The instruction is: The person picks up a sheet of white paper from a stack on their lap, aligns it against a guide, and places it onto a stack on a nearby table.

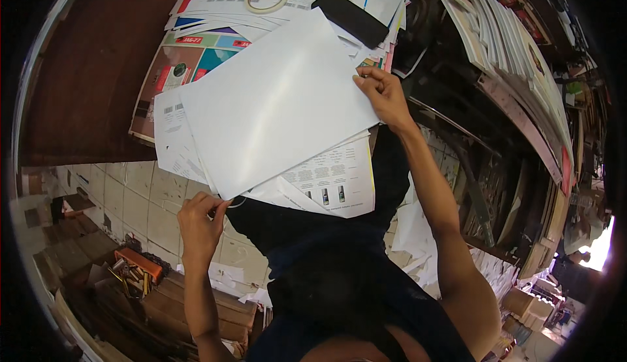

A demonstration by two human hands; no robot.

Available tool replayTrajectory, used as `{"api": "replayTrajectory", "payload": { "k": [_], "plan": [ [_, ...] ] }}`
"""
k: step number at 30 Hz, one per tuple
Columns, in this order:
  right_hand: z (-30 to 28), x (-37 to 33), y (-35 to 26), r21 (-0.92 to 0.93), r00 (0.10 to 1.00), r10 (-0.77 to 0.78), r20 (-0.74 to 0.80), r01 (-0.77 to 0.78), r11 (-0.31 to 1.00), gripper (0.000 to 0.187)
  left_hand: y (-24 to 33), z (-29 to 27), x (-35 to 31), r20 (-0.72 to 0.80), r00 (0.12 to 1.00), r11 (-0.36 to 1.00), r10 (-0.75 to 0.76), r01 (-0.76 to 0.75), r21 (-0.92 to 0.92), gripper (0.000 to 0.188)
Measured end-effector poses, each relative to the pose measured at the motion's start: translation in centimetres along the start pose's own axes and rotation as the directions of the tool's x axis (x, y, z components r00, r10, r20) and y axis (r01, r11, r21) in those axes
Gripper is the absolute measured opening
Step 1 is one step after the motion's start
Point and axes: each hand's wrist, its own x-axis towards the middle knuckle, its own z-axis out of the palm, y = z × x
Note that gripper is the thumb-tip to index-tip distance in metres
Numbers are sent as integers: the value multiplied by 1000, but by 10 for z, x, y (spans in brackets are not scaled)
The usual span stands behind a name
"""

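Note:
A large blank white sheet (287, 101) lies tilted across the middle, glossy where light strikes it. At its near left corner, my left hand (201, 225) pinches the sheet between thumb and fingers. My right hand (385, 97) is closed at the sheet's right edge, thumb against the curled fingers. Printed sheets (353, 173) stick out beneath the blank one, over my lap. Farther back, a roll of tape (248, 1) lies flat on printed papers, and a long black object (349, 19) like a case rests right of it.
A coloured printed board (149, 101) supports the papers at the left. Beside it stands a brown panel (98, 68). To the right, stacked boards or sheets (509, 48) lean on shelving. An orange box of small items (140, 264) sits lower left, near the tiled floor (157, 199). Loose paper (415, 231) lies lower right.

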Motion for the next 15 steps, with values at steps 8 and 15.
{"api": "replayTrajectory", "payload": {
  "k": [8,15],
  "plan": [
    [0,2,7,-76,997,-71,8,71,995,26,3,-4,4,8,997,996,71,-71,59,15],
    [-1,4,13,-135,994,-112,17,113,984,25,1,-2,3,33,999,1000,22,-23,15,12]
  ]
}}
